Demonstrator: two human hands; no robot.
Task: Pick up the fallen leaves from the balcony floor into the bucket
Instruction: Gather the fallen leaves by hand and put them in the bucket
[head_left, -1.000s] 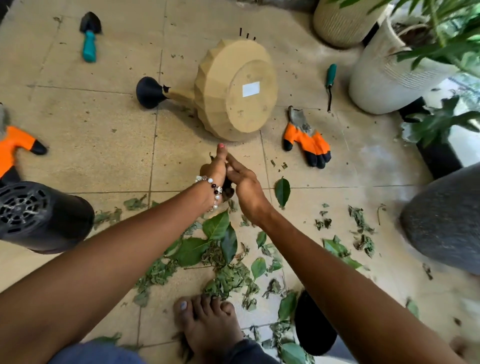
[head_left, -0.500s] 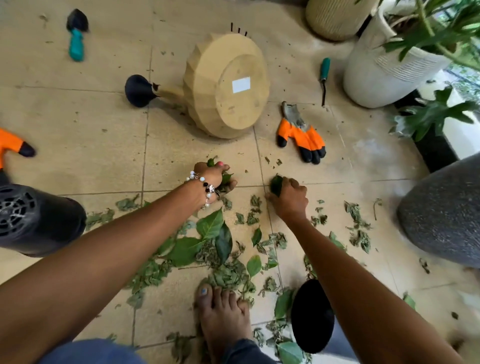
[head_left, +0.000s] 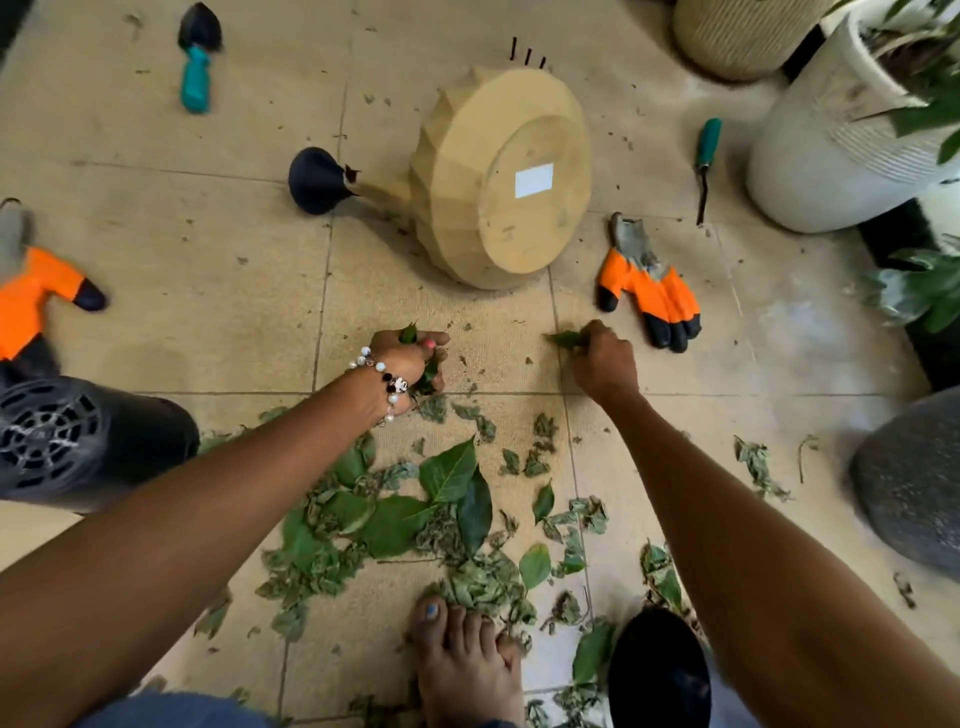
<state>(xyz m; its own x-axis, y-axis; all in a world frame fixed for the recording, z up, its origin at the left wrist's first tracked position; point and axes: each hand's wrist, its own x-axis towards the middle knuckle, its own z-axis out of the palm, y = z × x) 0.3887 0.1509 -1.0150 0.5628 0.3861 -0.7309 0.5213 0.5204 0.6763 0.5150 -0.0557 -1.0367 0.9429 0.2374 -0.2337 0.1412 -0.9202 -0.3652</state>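
Green and dried fallen leaves (head_left: 447, 509) lie scattered over the tiled floor in front of my bare foot (head_left: 465, 665). My left hand (head_left: 410, 361), with a bead bracelet on the wrist, is closed around a bunch of leaves low over the floor. My right hand (head_left: 602, 358) is down on the tile to its right and pinches one green leaf (head_left: 566, 339) that sticks out to the left. A black container (head_left: 78, 441), which may be the bucket, lies on its side at the left edge. A second round black thing (head_left: 657, 670) sits under my right forearm.
A tan watering can (head_left: 498, 176) lies tipped over ahead. Orange gloves lie at the right (head_left: 647, 291) and the left edge (head_left: 31, 296). A teal trowel (head_left: 195, 57) and a teal hand tool (head_left: 705, 161) lie further off. White planters (head_left: 831, 135) and a grey pot (head_left: 914, 478) stand on the right.
My hands were together above the floor; they have parted and dropped to the tiles. The right hand moved right and took a single leaf. The left keeps its bunch.
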